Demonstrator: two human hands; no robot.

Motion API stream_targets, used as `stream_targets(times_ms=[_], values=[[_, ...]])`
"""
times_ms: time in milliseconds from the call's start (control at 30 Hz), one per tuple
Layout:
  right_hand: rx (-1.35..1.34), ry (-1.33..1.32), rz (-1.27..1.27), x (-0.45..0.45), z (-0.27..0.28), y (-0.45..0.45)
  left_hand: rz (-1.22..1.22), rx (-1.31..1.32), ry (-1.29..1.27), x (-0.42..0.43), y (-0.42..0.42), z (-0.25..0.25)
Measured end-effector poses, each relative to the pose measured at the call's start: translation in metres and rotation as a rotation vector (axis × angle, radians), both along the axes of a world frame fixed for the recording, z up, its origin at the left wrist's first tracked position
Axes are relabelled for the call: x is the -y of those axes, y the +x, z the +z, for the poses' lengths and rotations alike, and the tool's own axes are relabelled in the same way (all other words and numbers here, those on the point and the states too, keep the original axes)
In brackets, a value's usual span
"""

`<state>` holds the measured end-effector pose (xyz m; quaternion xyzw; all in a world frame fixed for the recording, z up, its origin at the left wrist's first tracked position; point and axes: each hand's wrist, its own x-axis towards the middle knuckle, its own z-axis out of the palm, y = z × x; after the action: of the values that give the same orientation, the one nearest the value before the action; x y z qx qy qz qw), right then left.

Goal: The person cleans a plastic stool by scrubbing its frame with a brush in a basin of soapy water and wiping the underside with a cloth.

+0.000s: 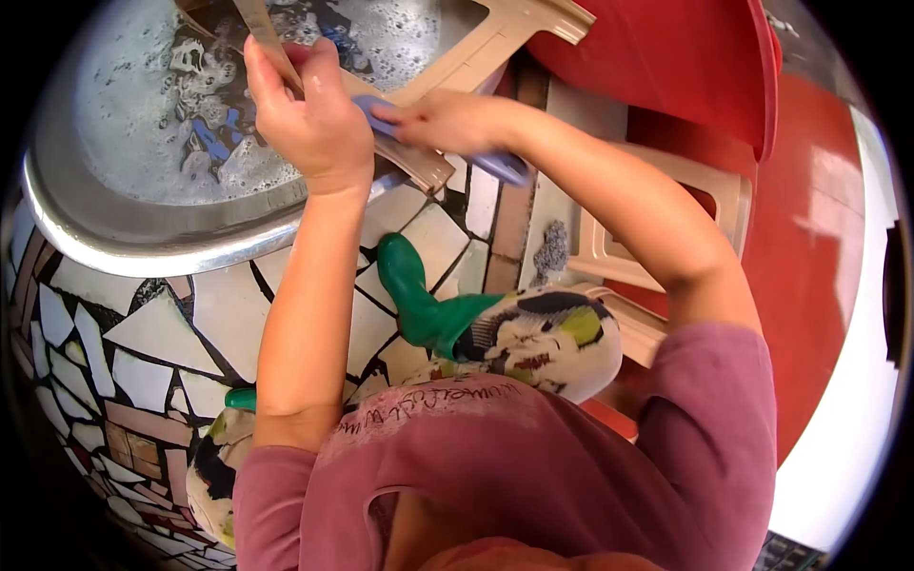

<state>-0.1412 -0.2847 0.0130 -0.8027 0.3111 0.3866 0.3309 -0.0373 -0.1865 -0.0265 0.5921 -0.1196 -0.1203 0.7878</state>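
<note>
My left hand (319, 128) is closed around a leg of a beige plastic stool (466, 48), which is tilted over the rim of a large metal basin (124, 247). In my right hand (452, 122) is a blue-purple scrub brush (503, 168), held against the stool's lower part; the hand is slightly blurred. The brush's bristles do not show. Soapy water (133, 114) with foam fills the basin, and a blue item (211, 141) that I cannot make out shows in it.
At the right stand a second beige plastic piece (743, 205), stool-like, and a large red plastic tub (666, 57). A grey scouring pad (550, 249) lies near my knee. Green boots (409, 285) stand on the broken-tile floor (228, 319).
</note>
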Motion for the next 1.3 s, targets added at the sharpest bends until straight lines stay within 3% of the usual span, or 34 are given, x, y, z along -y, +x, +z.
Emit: stream_targets(times_ms=[33, 100, 200, 233, 300, 367, 400, 467, 567, 667, 700, 767, 867, 933, 1033, 1167, 1300], values=[[-0.009, 0.012, -0.036, 0.010, -0.016, 0.029, -0.007, -0.007, 0.003, 0.000, 0.002, -0.003], [0.104, -0.068, 0.313, 0.051, -0.094, 0.073, 0.011, -0.039, -0.030, 0.000, 0.002, -0.003], [0.112, -0.152, 0.145, 0.039, -0.105, 0.100, 0.000, -0.026, -0.066, -0.001, 0.001, -0.006], [0.134, -0.188, 0.082, 0.034, -0.103, 0.102, 0.010, -0.022, -0.030, -0.001, 0.001, -0.006], [0.110, -0.182, 0.270, 0.031, -0.088, 0.067, -0.028, -0.064, -0.036, -0.002, 0.005, -0.004], [-0.042, 0.039, 0.018, 0.007, 0.019, 0.013, -0.008, -0.085, -0.037, 0.000, 0.005, -0.005], [-0.008, 0.089, 0.076, 0.007, 0.036, -0.021, 0.000, -0.105, -0.034, 0.002, 0.003, -0.008], [0.103, 0.068, 0.032, -0.003, 0.041, -0.075, -0.033, -0.050, -0.018, 0.003, 0.002, -0.007], [-0.116, 0.050, 0.038, 0.006, 0.037, -0.023, 0.003, -0.085, -0.074, 0.009, 0.001, -0.007], [0.170, -0.105, 0.109, 0.025, -0.056, 0.035, -0.025, -0.097, -0.059, 0.004, 0.003, -0.007], [0.250, -0.156, 0.116, 0.023, -0.064, 0.049, -0.028, -0.099, -0.060, 0.004, 0.003, -0.008], [0.211, -0.139, 0.123, 0.020, -0.055, 0.022, 0.033, -0.072, -0.038, 0.002, 0.003, -0.008], [-0.032, 0.044, 0.039, -0.003, 0.032, -0.031, 0.002, -0.119, -0.015, 0.000, 0.004, -0.006], [0.042, 0.135, -0.032, -0.011, 0.056, -0.065, -0.004, -0.083, -0.005, 0.001, 0.006, -0.014], [0.008, 0.079, 0.049, 0.008, 0.023, -0.027, -0.030, -0.069, -0.027, 0.004, 0.006, -0.017], [0.197, -0.057, 0.227, 0.066, -0.122, 0.088, 0.018, -0.064, 0.006, 0.002, 0.011, -0.020], [0.183, -0.240, 0.404, 0.081, -0.201, 0.180, -0.049, -0.056, 0.048, -0.004, 0.015, -0.022]])
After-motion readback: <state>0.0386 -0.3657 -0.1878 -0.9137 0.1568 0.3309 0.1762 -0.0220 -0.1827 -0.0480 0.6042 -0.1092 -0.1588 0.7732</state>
